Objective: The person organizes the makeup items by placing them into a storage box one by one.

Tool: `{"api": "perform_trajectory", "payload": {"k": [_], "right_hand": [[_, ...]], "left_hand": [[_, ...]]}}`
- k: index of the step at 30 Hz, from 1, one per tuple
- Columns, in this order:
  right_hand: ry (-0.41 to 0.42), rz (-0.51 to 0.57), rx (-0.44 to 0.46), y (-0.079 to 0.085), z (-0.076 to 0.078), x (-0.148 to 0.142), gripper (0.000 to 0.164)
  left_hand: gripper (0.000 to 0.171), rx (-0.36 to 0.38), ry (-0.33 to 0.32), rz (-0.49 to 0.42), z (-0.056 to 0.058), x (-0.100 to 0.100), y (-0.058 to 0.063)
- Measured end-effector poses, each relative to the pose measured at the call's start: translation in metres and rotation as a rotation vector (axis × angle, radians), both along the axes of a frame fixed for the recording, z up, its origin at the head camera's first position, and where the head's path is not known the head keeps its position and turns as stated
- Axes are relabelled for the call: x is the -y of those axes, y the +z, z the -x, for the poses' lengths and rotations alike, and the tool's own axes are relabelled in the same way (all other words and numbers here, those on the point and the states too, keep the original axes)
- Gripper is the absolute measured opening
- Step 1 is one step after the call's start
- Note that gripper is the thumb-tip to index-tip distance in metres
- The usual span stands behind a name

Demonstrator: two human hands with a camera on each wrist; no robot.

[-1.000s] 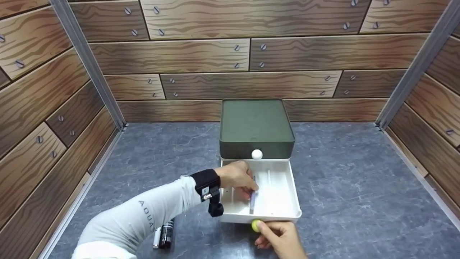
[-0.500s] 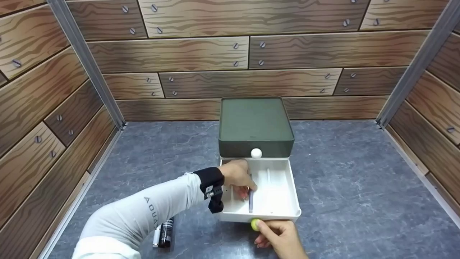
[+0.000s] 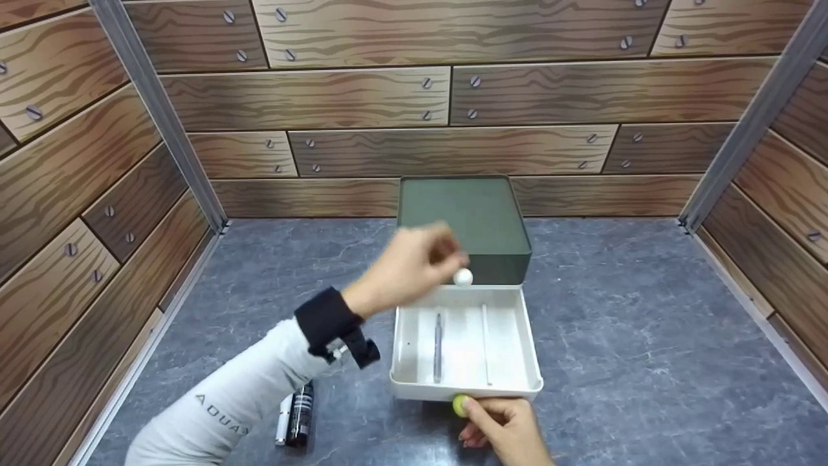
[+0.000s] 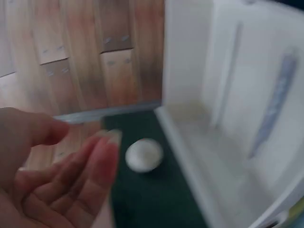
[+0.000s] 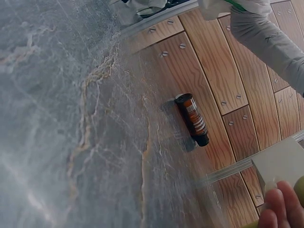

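In the head view a white drawer (image 3: 464, 390) is pulled out of the dark green box (image 3: 475, 217). A slim, greyish pen-like stick (image 3: 438, 349) lies lengthwise in its left half, also visible as a blurred bluish stick (image 4: 275, 104) in the left wrist view. My left hand (image 3: 414, 266) hovers above the drawer's back end, close to the white knob (image 3: 462, 277); its fingers are loosely bent with nothing between them. At the drawer's front, my right hand (image 3: 511, 427) pinches the yellow-green knob (image 3: 460, 405) between thumb and fingers.
Left of the drawer, a dark bottle (image 3: 300, 417) and a thin white cylinder (image 3: 283, 421) lie side by side on the grey marbled tabletop (image 3: 621, 349). Wood-patterned walls (image 3: 362, 97) with metal corner strips enclose the back and both sides.
My left hand has let go of the pen-like stick and risen out of the drawer towards the box. The stick now lies farther left. My right hand stays on the knob.
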State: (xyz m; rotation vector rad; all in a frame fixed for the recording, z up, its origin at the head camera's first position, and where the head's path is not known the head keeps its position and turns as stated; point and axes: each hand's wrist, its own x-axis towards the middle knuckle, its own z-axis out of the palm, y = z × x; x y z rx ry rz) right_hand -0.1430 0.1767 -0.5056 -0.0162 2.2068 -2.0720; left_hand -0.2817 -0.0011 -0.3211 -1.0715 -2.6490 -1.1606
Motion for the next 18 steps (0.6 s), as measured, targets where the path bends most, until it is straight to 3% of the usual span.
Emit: {"api": "perform_trajectory", "payload": {"k": [3,5,7,11,13,15,18], "right_hand": [[-0.005,-0.011,-0.014,-0.001,-0.001,-0.001,0.034],[-0.004,-0.013,-0.016,-0.001,-0.001,-0.001,0.033],[-0.006,-0.018,-0.015,-0.002,-0.001,0.0,0.033],[-0.007,-0.018,0.001,-0.001,0.0,-0.001,0.033],[-0.008,-0.014,0.011,-0.001,0.0,-0.001,0.033],[-0.009,-0.011,0.025,-0.001,0.0,-0.001,0.034],[-0.009,-0.011,0.04,-0.001,0.0,-0.002,0.035]], "left_hand": [[0.033,-0.145,0.102,-0.102,0.015,0.005,0.013],[0.053,-0.119,0.193,-0.106,0.027,0.01,0.016],[0.074,0.047,0.252,-0.101,0.04,0.015,0.016],[0.106,0.568,0.302,-0.147,0.065,0.023,0.004],[0.116,0.767,0.315,-0.195,0.076,0.026,-0.005],[0.123,0.898,0.32,-0.235,0.086,0.027,-0.015],[0.12,1.014,0.303,-0.271,0.096,0.028,-0.027]]}}
